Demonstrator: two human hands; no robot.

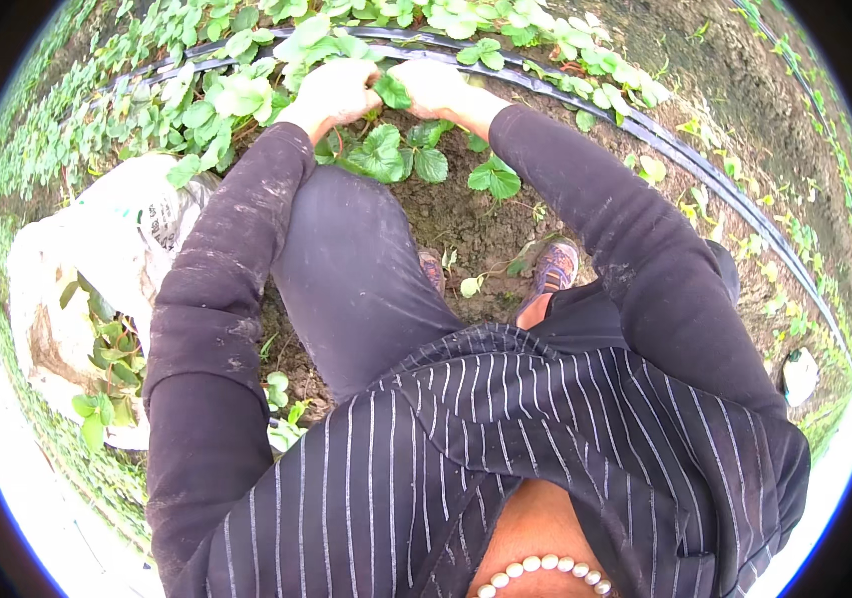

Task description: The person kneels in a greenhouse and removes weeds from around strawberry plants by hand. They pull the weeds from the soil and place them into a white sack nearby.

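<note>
Both hands are close together at the top of the view, low among strawberry plants. My left hand is curled, its thumb side against a small green strawberry leaf; it appears closed on part of the plant, though the stem is hidden. My right hand meets the same leaf from the other side, its fingertips out of sight. Below the hands, a strawberry plant spreads broad toothed leaves over the soil. A smaller leaf cluster lies to the right of it, under my right forearm.
A white plastic sack bearing print stands at my left, with loose leafy plants in its torn side. Black drip-irrigation tape curves along the row beyond my hands. My shoe rests on bare soil. A white object lies far right.
</note>
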